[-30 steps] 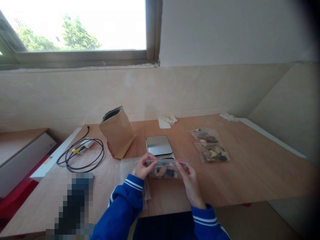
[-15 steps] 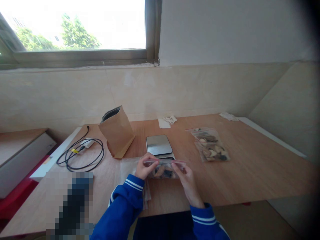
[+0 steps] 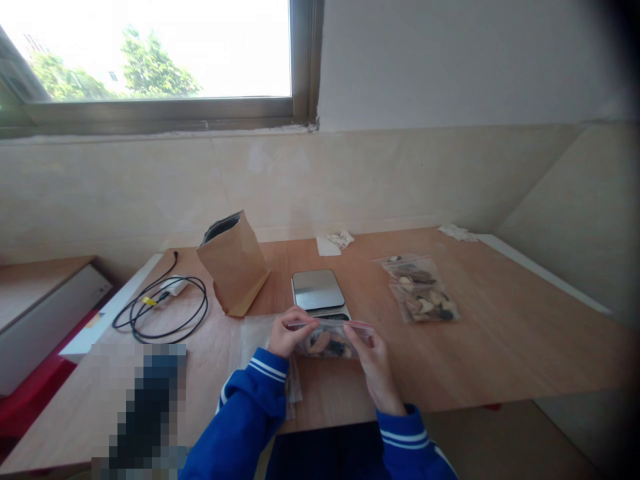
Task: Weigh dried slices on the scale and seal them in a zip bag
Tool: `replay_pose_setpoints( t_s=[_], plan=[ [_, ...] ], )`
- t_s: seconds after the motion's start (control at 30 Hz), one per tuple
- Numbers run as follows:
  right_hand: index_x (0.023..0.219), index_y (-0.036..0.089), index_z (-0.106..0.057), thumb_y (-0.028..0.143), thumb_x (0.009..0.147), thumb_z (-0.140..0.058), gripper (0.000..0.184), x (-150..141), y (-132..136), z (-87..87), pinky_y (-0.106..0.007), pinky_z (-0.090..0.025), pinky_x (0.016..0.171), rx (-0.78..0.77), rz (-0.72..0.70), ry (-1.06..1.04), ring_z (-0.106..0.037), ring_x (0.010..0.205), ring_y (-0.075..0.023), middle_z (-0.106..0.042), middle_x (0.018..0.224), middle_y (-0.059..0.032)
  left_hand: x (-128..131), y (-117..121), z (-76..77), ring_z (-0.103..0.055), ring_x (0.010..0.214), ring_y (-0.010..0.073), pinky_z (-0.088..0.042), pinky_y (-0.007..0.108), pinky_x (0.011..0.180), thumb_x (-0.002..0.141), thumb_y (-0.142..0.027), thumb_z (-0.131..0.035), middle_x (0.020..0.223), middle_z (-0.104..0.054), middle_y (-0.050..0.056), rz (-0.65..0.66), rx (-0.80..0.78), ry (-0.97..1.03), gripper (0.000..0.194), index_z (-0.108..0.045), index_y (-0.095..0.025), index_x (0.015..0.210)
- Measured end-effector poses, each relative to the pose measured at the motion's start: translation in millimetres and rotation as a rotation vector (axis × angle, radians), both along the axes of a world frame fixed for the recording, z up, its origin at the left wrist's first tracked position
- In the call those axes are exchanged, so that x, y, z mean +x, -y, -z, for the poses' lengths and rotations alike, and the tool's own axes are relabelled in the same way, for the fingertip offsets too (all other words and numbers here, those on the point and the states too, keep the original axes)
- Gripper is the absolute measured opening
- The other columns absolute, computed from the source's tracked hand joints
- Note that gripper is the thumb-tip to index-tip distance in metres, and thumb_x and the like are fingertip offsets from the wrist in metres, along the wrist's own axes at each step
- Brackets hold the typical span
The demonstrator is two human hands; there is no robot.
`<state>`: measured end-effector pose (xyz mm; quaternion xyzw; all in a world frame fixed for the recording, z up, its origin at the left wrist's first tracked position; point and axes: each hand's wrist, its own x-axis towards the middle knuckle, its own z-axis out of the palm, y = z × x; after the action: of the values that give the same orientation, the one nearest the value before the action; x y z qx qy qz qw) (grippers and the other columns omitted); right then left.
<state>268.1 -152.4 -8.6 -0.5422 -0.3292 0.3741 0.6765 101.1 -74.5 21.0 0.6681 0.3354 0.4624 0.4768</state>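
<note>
Between my hands is a clear zip bag (image 3: 327,345) with brown and dark dried pieces inside. My left hand (image 3: 290,333) pinches the left part of its reddish zip strip. At the right part of the same strip, my right hand (image 3: 370,357) is closed on the bag with thumb and fingers. Just beyond the bag stands a kitchen scale (image 3: 319,289) with a bare metal plate, its front panel partly hidden by the bag. Flat clear bags (image 3: 254,339) lie under and beside my left hand.
A brown paper bag (image 3: 237,267) stands open at the back left, near a coiled black cable (image 3: 205,310). Several filled zip bags (image 3: 425,300) lie to the right. White paper (image 3: 329,247) lies by the wall. A blurred-out dark object (image 3: 147,407) is at front left.
Both hands stay at the zip strip with almost no movement. My right hand and sleeve have shifted very slightly left.
</note>
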Motion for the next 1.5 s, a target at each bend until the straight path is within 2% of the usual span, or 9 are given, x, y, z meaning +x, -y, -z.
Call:
replay_pose_setpoints(
  t_s=[0.17, 0.47, 0.6, 0.77, 0.93, 1.2, 1.37, 1.5],
  plan=[
    [0.089, 0.018, -0.067, 0.04, 0.069, -0.073, 0.03, -1, 2, -2.2, -0.036, -0.048, 0.084, -0.019, -0.002, -0.048, -0.064, 0.087, -0.0206, -0.069, 0.088, -0.0042, 1, 1, -1.8, -0.057, 0.072, 0.0156, -0.044, 0.027, 0.068, 0.07, -0.036, -0.072, 0.073, -0.061, 0.005, 0.032, -0.002, -0.014, 0.023, -0.069, -0.014, 0.067],
    [0.096, 0.02, -0.066, 0.039, 0.07, -0.073, 0.033, 0, 4, -7.1, -0.037, -0.048, 0.087, -0.019, -0.132, -0.102, -0.065, 0.091, -0.0211, -0.07, 0.094, -0.0044, 0, 1, -0.1, -0.059, 0.079, 0.0162, -0.044, 0.027, 0.072, 0.071, -0.036, -0.071, 0.083, -0.063, 0.005, 0.123, -0.039, -0.044, 0.026, -0.066, -0.014, 0.085],
    [0.099, 0.02, -0.066, 0.039, 0.069, -0.073, 0.036, -3, 4, -11.6, -0.038, -0.049, 0.086, -0.024, -0.166, -0.102, -0.065, 0.091, -0.022, -0.071, 0.096, -0.0059, 1, 1, 0.3, -0.058, 0.076, 0.0156, -0.045, 0.027, 0.071, 0.071, -0.036, -0.071, 0.081, -0.062, 0.005, 0.107, -0.011, -0.053, 0.023, -0.067, -0.014, 0.078],
    [0.09, 0.018, -0.068, 0.04, 0.071, -0.071, 0.029, -6, 2, -10.4, -0.037, -0.05, 0.084, -0.019, -0.174, -0.074, -0.066, 0.088, -0.0218, -0.072, 0.091, -0.0066, 2, 2, 0.8, -0.057, 0.075, 0.0156, -0.045, 0.028, 0.071, 0.072, -0.039, -0.069, 0.08, -0.062, 0.005, 0.086, 0.037, -0.054, 0.024, -0.067, -0.014, 0.073],
    [0.085, 0.019, -0.068, 0.039, 0.069, -0.073, 0.026, -8, 1, -7.7, -0.035, -0.051, 0.078, 0.021, -0.102, -0.049, -0.065, 0.081, -0.0203, -0.07, 0.083, -0.0043, 2, 3, -0.2, -0.057, 0.074, 0.0157, -0.045, 0.028, 0.071, 0.072, -0.038, -0.069, 0.078, -0.062, 0.005, 0.079, 0.064, -0.04, 0.023, -0.067, -0.015, 0.073],
    [0.084, 0.019, -0.068, 0.039, 0.07, -0.072, 0.025, -13, 0, -6.5, -0.034, -0.05, 0.079, 0.056, -0.037, -0.014, -0.064, 0.081, -0.0189, -0.068, 0.082, -0.003, 3, 3, -1.0, -0.058, 0.074, 0.0159, -0.045, 0.028, 0.07, 0.073, -0.038, -0.069, 0.077, -0.062, 0.006, 0.051, 0.095, -0.069, 0.024, -0.067, -0.015, 0.07],
    [0.083, 0.019, -0.067, 0.039, 0.068, -0.073, 0.026, -14, -1, -8.3, -0.033, -0.051, 0.077, 0.032, -0.044, -0.064, -0.064, 0.079, -0.0188, -0.069, 0.081, -0.0032, 3, 4, -1.5, -0.058, 0.074, 0.0159, -0.044, 0.028, 0.07, 0.072, -0.038, -0.069, 0.076, -0.062, 0.005, 0.049, 0.079, -0.066, 0.024, -0.067, -0.014, 0.07],
    [0.089, 0.018, -0.068, 0.041, 0.068, -0.073, 0.031, -12, 0, -10.7, -0.035, -0.052, 0.078, 0.018, -0.094, -0.07, -0.066, 0.081, -0.0203, -0.071, 0.087, -0.0052, 3, 6, -4.5, -0.057, 0.071, 0.0141, -0.044, 0.026, 0.067, 0.072, -0.038, -0.07, 0.074, -0.062, 0.004, 0.077, -0.022, -0.026, 0.026, -0.064, -0.013, 0.073]
  ],
)
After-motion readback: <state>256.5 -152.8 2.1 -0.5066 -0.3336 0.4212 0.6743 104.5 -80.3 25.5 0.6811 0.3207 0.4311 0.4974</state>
